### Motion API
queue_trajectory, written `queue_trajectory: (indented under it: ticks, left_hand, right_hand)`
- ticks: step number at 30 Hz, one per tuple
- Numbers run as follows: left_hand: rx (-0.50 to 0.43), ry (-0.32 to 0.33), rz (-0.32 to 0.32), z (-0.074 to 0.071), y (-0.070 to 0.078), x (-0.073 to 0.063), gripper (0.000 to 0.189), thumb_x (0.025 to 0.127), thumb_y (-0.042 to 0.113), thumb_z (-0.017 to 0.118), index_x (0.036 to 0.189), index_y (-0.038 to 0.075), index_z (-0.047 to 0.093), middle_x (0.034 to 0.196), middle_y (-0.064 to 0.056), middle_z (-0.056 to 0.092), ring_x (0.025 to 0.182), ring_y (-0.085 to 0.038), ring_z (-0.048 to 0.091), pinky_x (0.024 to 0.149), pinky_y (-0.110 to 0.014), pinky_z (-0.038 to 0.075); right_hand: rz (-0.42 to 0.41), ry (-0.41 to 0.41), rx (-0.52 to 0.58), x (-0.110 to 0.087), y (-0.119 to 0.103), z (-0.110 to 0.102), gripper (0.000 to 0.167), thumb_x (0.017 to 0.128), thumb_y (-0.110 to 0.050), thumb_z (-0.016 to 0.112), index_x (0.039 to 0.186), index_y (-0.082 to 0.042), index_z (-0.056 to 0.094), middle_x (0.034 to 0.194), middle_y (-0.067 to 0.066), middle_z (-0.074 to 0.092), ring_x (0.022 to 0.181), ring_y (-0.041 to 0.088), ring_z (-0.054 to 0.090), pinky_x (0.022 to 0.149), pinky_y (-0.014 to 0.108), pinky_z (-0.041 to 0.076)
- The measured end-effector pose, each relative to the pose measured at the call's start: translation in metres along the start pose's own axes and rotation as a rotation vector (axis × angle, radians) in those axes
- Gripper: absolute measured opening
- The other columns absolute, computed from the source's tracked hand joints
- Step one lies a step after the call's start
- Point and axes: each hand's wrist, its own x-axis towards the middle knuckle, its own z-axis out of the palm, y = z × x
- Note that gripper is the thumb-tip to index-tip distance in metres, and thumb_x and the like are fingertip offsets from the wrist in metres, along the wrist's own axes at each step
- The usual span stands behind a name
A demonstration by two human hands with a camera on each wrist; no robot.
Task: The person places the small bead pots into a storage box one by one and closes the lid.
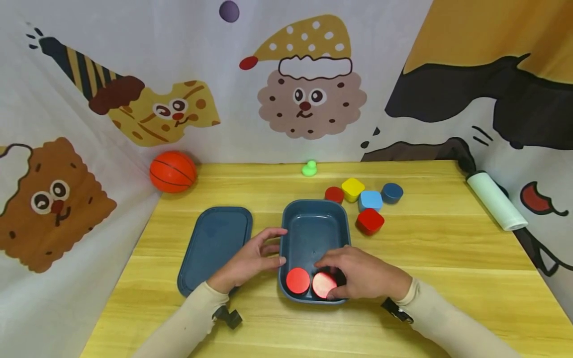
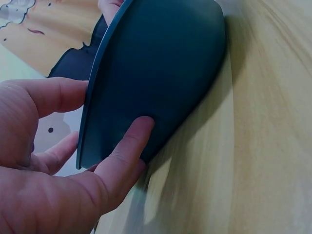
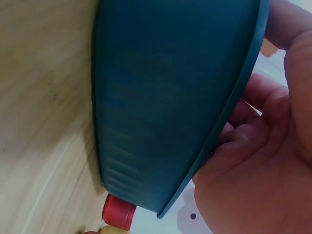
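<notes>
A dark blue rectangular box (image 1: 313,233) stands on the table with two red round blocks at its near end. The left red block (image 1: 297,281) sits by itself. At the right one, a red block (image 1: 324,285) with a bright glare on top, my right hand (image 1: 369,273) reaches over the rim and pinches it between thumb and fingers. In the right wrist view the box wall hides the fingertips of the right hand (image 3: 263,146). My left hand (image 1: 250,258) rests its loosely extended fingers against the box's left side; fingertips touch the outer wall and rim in the left wrist view.
Left of the box lies its dark blue lid (image 1: 219,243). Behind and right are red (image 1: 370,221), light blue (image 1: 370,200), yellow (image 1: 352,189) and dark blue (image 1: 392,193) blocks. A small basketball (image 1: 172,172), green duck (image 1: 309,168) and pale roll (image 1: 497,201) stand farther out.
</notes>
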Motion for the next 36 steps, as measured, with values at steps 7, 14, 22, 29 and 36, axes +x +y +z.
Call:
queue_trajectory:
  ticks: [7,14,22,29,36]
  left_hand:
    - [-0.007,0.003,-0.003,0.0,-0.001,0.0,0.073,0.097,0.008,0.077,0.16,0.011,0.04,0.167,-0.015,0.035,0.145,-0.044,0.05,0.096,-0.043,0.062]
    - [-0.004,0.001,-0.002,0.0,-0.001,0.0,0.074,0.096,0.009,0.078,0.16,0.01,0.039,0.167,-0.016,0.035,0.145,-0.044,0.05,0.096,-0.043,0.062]
    - [0.01,0.005,-0.005,0.0,0.0,0.001,0.075,0.096,0.008,0.077,0.16,0.011,0.039,0.167,-0.013,0.034,0.145,-0.043,0.051,0.096,-0.042,0.062]
    - [0.012,0.011,-0.005,0.0,-0.002,0.001,0.075,0.095,0.01,0.079,0.16,0.012,0.04,0.166,-0.012,0.036,0.144,-0.041,0.052,0.097,-0.042,0.062]
    - [0.005,0.018,0.001,-0.001,-0.004,0.001,0.075,0.096,0.01,0.078,0.16,0.012,0.04,0.167,-0.013,0.035,0.145,-0.042,0.05,0.097,-0.042,0.061]
  right_hand:
    - [-0.047,0.102,0.053,-0.001,0.003,-0.005,0.054,0.086,-0.037,0.09,0.131,-0.015,0.073,0.12,-0.005,0.073,0.102,0.009,0.066,0.09,0.032,0.06]
    - [-0.008,0.22,0.1,-0.007,0.007,-0.019,0.053,0.085,-0.031,0.092,0.133,-0.017,0.073,0.115,-0.004,0.073,0.1,0.017,0.07,0.082,0.034,0.062]
    - [0.048,0.385,0.083,-0.012,0.022,-0.033,0.055,0.081,-0.026,0.095,0.131,-0.017,0.073,0.116,-0.008,0.073,0.1,0.016,0.07,0.083,0.029,0.062]
    - [0.059,0.556,0.098,-0.018,0.046,-0.046,0.047,0.084,-0.017,0.092,0.127,-0.015,0.073,0.114,0.0,0.075,0.097,0.018,0.07,0.08,0.032,0.062]
    - [0.153,0.659,0.091,-0.022,0.072,-0.057,0.045,0.087,-0.011,0.088,0.128,-0.01,0.071,0.121,0.005,0.074,0.101,0.027,0.071,0.084,0.046,0.064]
